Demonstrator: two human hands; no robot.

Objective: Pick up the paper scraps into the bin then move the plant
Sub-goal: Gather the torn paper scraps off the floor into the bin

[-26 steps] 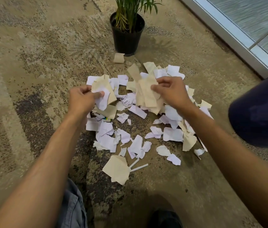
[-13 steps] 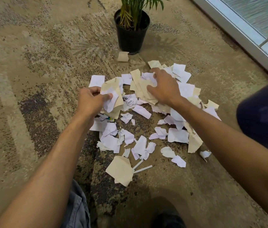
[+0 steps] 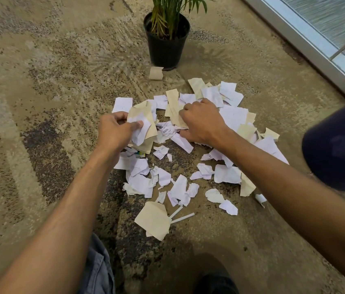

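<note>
While scraps lie loose on carpet (image 3: 40,102), head view: left hand (image 3: 116,132) clamped on wad of tan and white scraps (image 3: 143,126); right hand (image 3: 203,122) curled, gripping tan scraps at top of paper pile (image 3: 180,183). Plant (image 3: 167,39) upright just beyond pile. No bin visible. Risk: thin, light pieces may slip from overfull grips and scatter; stray tan scrap (image 3: 156,73) by pot easily missed.

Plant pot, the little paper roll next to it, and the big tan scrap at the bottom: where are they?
plant pot (image 3: 163,49), head view, black side wall.
paper roll (image 3: 155,73), head view, its middle.
big tan scrap (image 3: 153,219), head view, flat centre.
</note>
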